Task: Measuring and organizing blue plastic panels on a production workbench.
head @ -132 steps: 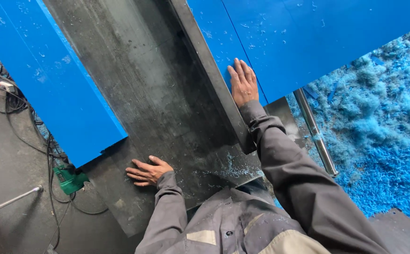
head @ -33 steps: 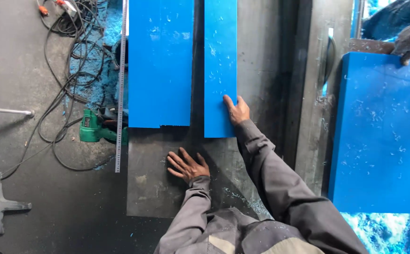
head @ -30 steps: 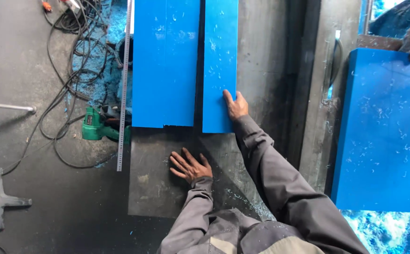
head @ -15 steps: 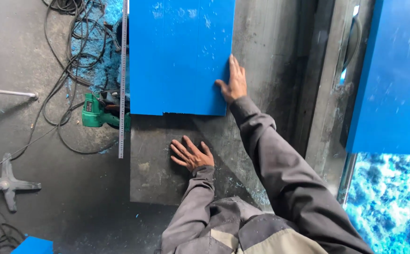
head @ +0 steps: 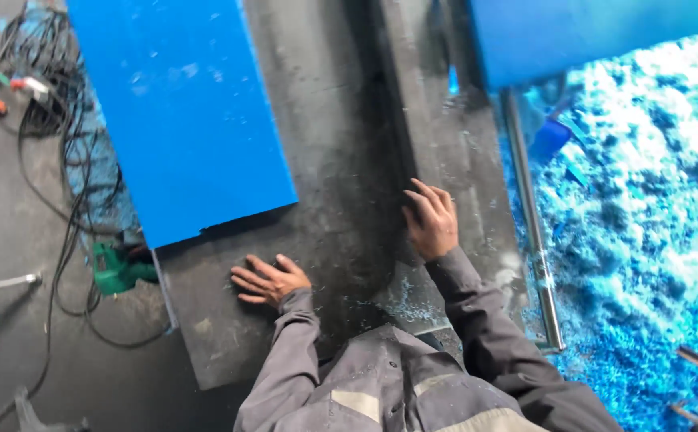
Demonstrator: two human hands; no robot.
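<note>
Left hand (head: 270,281) flat on dark table (head: 341,184) at lower centre, fingers spread, just below blue board (head: 181,112) in upper left, right hand (head: 431,219) centre frame, fingers loosely apart on table, green tool (head: 117,268) at left

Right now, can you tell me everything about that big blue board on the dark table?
The blue board is a flat, smooth, bright blue panel that looks like plastic, speckled with pale dust. It lies flat on the dark table, tilted slightly in this view, its top running out of the picture. Its near edge has a small step cut in it. Neither hand touches it; the left hand rests flat on the table just below it.
</note>
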